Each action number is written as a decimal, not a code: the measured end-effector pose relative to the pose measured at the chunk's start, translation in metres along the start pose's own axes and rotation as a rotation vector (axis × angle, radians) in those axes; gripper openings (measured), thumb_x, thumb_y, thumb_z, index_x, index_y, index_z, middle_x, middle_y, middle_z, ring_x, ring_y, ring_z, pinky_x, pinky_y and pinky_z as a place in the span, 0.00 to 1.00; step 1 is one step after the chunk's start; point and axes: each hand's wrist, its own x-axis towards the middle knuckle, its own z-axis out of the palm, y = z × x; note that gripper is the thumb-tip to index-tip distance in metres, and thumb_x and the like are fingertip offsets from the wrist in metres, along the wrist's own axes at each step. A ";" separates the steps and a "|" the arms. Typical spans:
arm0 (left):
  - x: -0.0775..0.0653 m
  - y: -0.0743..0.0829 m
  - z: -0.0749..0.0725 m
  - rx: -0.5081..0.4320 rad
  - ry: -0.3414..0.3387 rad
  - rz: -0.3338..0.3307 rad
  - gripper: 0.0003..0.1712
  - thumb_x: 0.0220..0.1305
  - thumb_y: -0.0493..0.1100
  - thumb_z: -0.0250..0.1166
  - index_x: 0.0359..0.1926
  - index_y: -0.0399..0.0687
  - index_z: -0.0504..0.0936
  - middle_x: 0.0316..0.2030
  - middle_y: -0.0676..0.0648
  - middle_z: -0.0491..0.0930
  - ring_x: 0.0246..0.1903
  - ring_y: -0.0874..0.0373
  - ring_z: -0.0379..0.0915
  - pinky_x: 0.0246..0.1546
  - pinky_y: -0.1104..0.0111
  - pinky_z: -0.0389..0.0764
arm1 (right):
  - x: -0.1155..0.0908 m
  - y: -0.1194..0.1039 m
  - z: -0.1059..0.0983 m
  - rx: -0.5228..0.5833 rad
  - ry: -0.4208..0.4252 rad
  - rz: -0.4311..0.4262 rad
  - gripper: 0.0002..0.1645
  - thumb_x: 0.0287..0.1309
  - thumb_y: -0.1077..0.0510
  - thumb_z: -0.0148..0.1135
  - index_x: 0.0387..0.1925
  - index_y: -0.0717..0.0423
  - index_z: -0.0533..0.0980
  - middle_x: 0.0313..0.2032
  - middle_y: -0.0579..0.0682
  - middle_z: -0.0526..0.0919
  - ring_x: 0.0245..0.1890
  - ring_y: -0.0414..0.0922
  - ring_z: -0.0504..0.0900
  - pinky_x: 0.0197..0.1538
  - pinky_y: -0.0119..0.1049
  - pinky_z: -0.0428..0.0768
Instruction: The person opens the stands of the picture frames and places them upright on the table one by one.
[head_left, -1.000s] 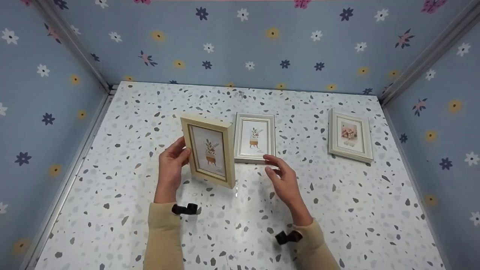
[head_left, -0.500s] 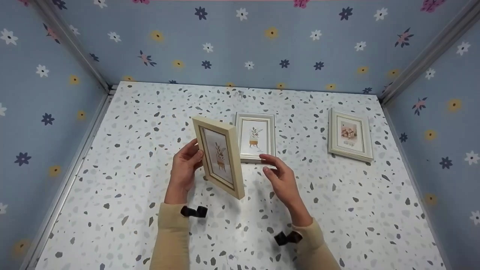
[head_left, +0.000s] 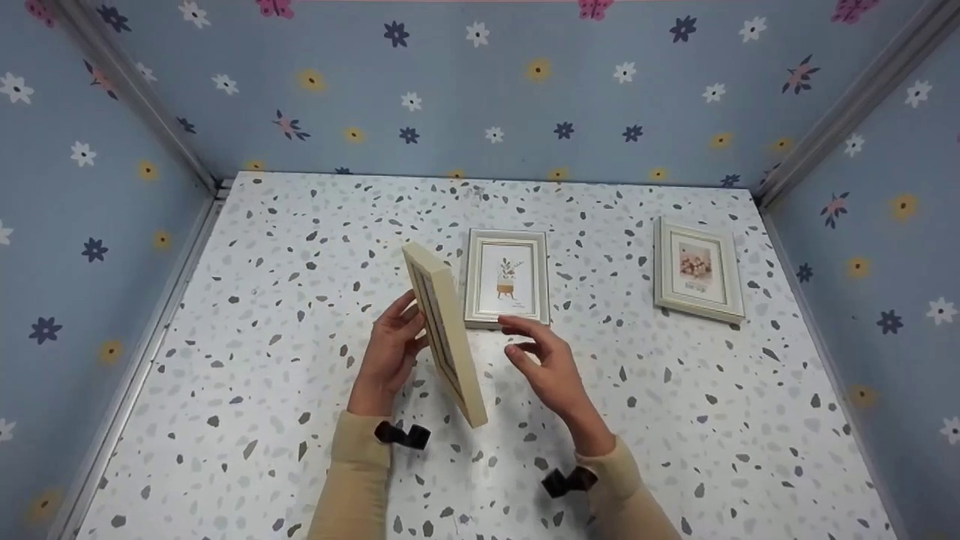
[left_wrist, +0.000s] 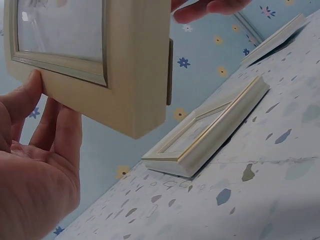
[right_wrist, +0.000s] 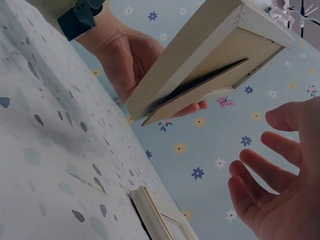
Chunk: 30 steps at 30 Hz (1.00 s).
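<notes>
My left hand (head_left: 390,349) grips a cream picture frame (head_left: 450,337) by its left edge, thumb on the front, and holds it tilted above the table. In the right wrist view the back of this picture frame (right_wrist: 200,55) shows, with a stand flap (right_wrist: 195,92) angled out from it. My right hand (head_left: 551,367) hovers to the right, fingers loosely bent, holding nothing. Just beyond its fingertips lies a white picture frame (head_left: 470,277) with a potted-plant print, face up on the table.
Another pale picture frame (head_left: 720,300) with a pink flower print lies face up at the right. The speckled table (head_left: 262,300) is enclosed by blue flowered walls (head_left: 450,67) at the back and both sides.
My left hand has moved right and turned the cream picture frame until its side edge faces the head camera. My right hand has shifted slightly left and nearer.
</notes>
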 end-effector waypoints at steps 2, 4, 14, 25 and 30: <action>-0.001 -0.003 0.000 -0.041 -0.015 -0.007 0.20 0.68 0.30 0.61 0.57 0.51 0.82 0.48 0.44 0.83 0.43 0.56 0.82 0.39 0.64 0.83 | 0.001 0.000 0.003 0.012 -0.020 -0.002 0.21 0.66 0.70 0.58 0.60 0.71 0.73 0.57 0.63 0.78 0.57 0.61 0.76 0.56 0.51 0.77; -0.001 -0.006 0.001 -0.067 -0.026 -0.017 0.20 0.66 0.32 0.63 0.57 0.51 0.82 0.49 0.44 0.83 0.43 0.55 0.82 0.39 0.64 0.83 | 0.002 0.000 0.006 0.024 -0.038 -0.003 0.22 0.66 0.71 0.58 0.60 0.71 0.73 0.58 0.64 0.77 0.57 0.61 0.76 0.56 0.50 0.77; 0.000 -0.010 0.011 -0.054 0.002 -0.062 0.28 0.59 0.39 0.72 0.61 0.46 0.79 0.52 0.41 0.81 0.43 0.55 0.81 0.38 0.65 0.83 | 0.006 -0.004 0.017 0.054 -0.127 0.013 0.24 0.66 0.69 0.60 0.61 0.73 0.72 0.58 0.69 0.75 0.57 0.63 0.75 0.56 0.53 0.78; -0.001 -0.011 0.016 -0.038 -0.023 -0.061 0.24 0.67 0.33 0.64 0.64 0.43 0.76 0.52 0.41 0.81 0.44 0.54 0.80 0.38 0.64 0.83 | 0.003 0.044 0.028 0.299 -0.182 0.148 0.28 0.65 0.67 0.62 0.65 0.66 0.71 0.61 0.59 0.76 0.61 0.55 0.74 0.60 0.49 0.76; -0.002 -0.012 0.016 -0.043 -0.011 -0.063 0.22 0.68 0.32 0.62 0.62 0.44 0.77 0.52 0.41 0.81 0.44 0.54 0.80 0.39 0.64 0.83 | 0.003 0.049 0.030 0.358 -0.178 0.185 0.27 0.64 0.64 0.65 0.63 0.66 0.73 0.59 0.58 0.78 0.60 0.53 0.75 0.58 0.46 0.77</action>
